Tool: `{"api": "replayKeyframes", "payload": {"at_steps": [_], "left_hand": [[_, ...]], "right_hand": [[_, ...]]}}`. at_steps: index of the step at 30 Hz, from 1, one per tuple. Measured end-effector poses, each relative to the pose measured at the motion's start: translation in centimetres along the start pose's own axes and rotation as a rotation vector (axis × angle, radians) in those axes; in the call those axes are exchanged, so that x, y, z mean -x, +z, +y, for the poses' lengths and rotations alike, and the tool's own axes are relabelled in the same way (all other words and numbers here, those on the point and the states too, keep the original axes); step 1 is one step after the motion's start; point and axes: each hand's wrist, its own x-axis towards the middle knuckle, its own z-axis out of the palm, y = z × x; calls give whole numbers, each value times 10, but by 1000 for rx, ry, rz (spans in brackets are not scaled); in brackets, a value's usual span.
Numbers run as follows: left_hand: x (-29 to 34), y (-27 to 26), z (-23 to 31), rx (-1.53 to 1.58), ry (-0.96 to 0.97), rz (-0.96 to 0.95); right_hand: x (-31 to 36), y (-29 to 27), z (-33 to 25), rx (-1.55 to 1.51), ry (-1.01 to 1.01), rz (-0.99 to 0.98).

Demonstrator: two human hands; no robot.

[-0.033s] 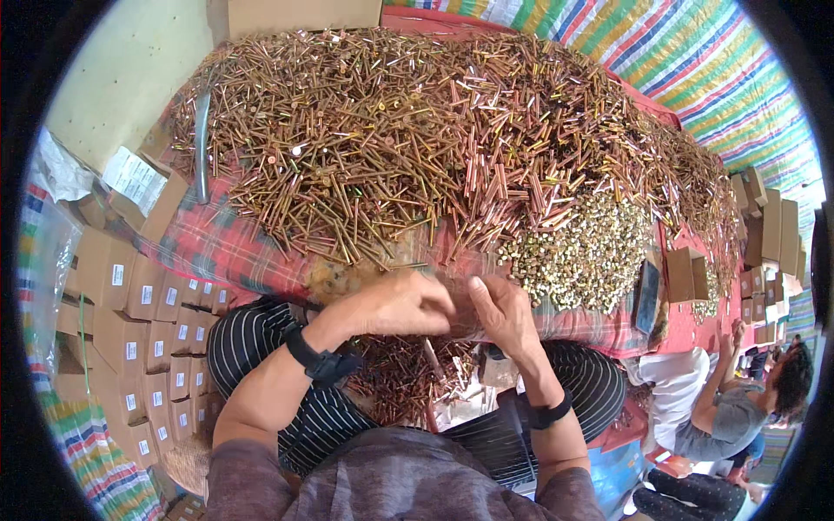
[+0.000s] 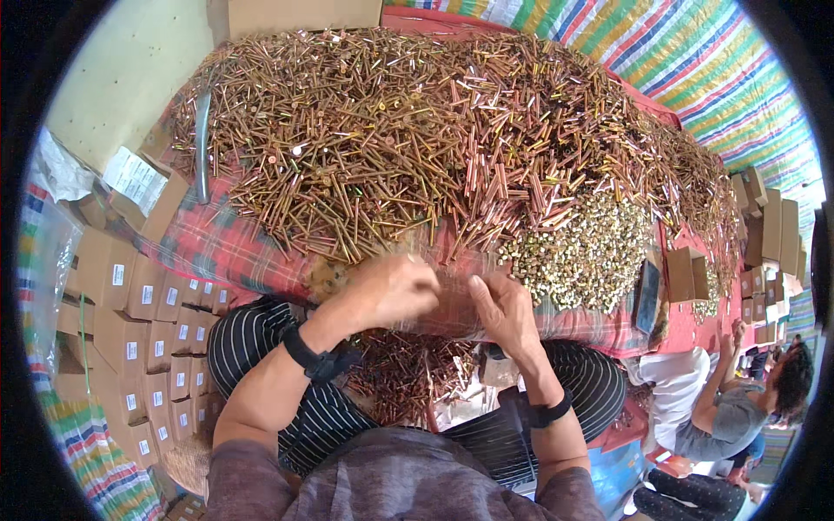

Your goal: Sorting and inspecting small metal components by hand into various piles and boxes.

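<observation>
A huge heap of long brass and copper-coloured screws (image 2: 417,130) covers a table with a red plaid cloth (image 2: 217,247). At the table's near edge, my left hand (image 2: 391,291) and my right hand (image 2: 504,313) both grip a clear plastic bag (image 2: 452,295) stretched between them. My left fingers are curled at the bag's top; my right fingers pinch its other side. Each wrist has a black band. Below the hands, more copper screws (image 2: 408,373) lie in my lap on plastic, over striped trousers.
A mound of short pale brass pieces (image 2: 591,252) lies right of my hands. Several small labelled cardboard boxes (image 2: 130,304) are stacked at the left, with more boxes (image 2: 764,226) at the right. Another person (image 2: 738,408) sits at the lower right. A metal bar (image 2: 201,148) lies on the heap's left side.
</observation>
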Motion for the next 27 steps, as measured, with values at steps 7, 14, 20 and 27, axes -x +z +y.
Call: {"api": "replayKeyframes", "payload": {"at_steps": [7,14,20,27], "left_hand": [[8,-11,-30,-552,-16,328],[-4,-10,-30,-586,63,325],[-27,20,-29,-357,154,379],[-33,24,-25,-263,225,564]], "right_hand": [[-3,-1,10,46,36,162],[-22,2,24,174,82,308],[-46,19,34,361,-110,442],[-47,17,30,411,27,428]]}}
